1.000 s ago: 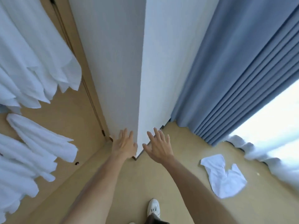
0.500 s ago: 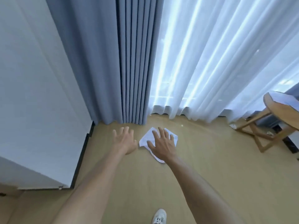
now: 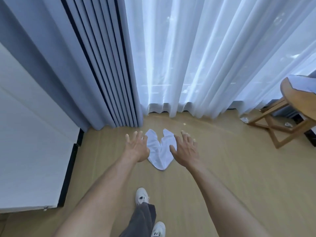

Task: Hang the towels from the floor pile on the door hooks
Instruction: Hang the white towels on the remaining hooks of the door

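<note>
I held my left hand (image 3: 136, 147) and right hand (image 3: 185, 150) out, fingers spread and empty, on either side of the towel (image 3: 159, 151) on the floor (image 3: 222, 168) near the curtains (image 3: 111, 65), ready to gather it.

One head view, up high, looks forward and down past both arms at floor (image 3: 222, 168) and curtains (image 3: 205, 57).
</note>
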{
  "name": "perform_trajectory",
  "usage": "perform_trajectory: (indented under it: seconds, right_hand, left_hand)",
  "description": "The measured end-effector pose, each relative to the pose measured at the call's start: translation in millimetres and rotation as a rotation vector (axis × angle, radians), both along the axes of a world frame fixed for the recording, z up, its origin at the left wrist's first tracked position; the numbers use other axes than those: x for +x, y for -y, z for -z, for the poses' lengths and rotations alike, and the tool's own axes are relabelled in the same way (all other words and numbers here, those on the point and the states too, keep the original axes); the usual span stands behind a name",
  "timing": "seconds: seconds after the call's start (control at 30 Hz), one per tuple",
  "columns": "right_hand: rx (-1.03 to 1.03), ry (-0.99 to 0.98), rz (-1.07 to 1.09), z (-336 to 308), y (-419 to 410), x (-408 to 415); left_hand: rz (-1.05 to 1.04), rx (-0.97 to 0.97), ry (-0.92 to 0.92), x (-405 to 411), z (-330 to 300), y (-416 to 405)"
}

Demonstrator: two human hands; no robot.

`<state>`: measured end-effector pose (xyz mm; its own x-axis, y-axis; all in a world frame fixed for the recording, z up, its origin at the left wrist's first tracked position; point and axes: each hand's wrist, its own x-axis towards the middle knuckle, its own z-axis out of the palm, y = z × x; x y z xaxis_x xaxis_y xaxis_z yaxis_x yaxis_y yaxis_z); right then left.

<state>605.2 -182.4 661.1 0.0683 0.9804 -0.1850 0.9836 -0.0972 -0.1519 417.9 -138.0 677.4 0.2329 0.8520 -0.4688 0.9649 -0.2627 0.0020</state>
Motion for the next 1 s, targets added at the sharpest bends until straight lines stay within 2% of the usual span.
perform_trajectory:
  seconds: [0.23, 0.37, 0.57, 0.77, 1.0]
  right_hand:
    - [-0.079, 0.029, -0.06, 49, -64, 33]
    - [-0.183, 0.018, -0.064, 101, -103, 49]
    - [-0.211, 0.011, -0.165, 198, -142, 58]
    - [-0.197, 0.026, -0.248, 345, -149, 68]
    - [-0.219, 0.029, -0.331, 559, -145, 76]
  left_hand:
    - [0.038, -0.04, -0.007, 34, 58, -67]
    - [0.067, -0.076, -0.011, 54, 111, -107]
    - [0.088, -0.113, -0.022, 66, 203, -143]
    - [0.064, -0.203, -0.032, 68, 342, -143]
    - [0.149, -0.214, 0.002, 84, 552, -141]
